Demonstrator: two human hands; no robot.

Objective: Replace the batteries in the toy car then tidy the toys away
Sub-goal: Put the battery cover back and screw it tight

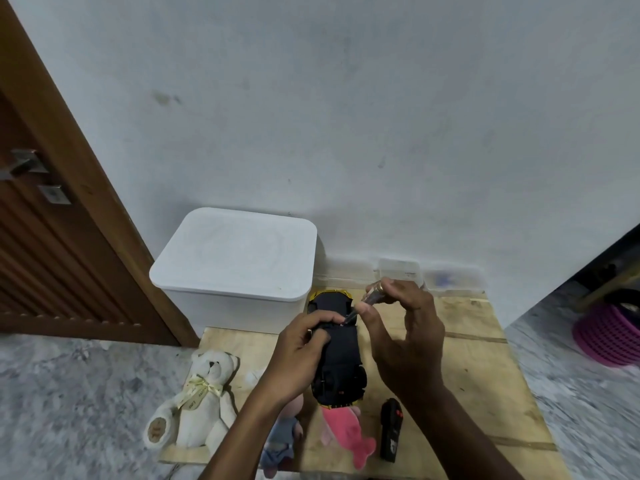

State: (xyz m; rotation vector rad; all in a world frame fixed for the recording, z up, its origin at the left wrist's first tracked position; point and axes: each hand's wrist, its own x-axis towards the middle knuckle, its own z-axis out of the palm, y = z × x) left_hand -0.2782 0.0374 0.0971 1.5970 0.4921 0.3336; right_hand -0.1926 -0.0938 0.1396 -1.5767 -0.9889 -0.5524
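- Left grip [304, 344] is curled round the upturned toy car [341, 358]; right grip [405, 327] pinches a screwdriver [372, 299], its tip on the car's underside between both grips.
- Battery swap looks barely begun; I judge the cover not yet off.
- Tidying not started: teddy bear [204, 393], pink toy [346, 431] and remote [391, 431] lie on the table [485, 375] nearer the person than the grips; a lidded white box [235, 258] stands beyond the left grip.

The left hand [301, 355] grips and covers one flank of the upturned toy car [341, 355]; the screwdriver [370, 298] is largely buried in the right hand [405, 334], its tip too small to make out; a clear container [398, 268] behind is blurred; a blue soft toy [282, 438] is half hidden by the left forearm; a pink basket [609, 337] and wooden door [41, 254] are cut by the frame's edges.
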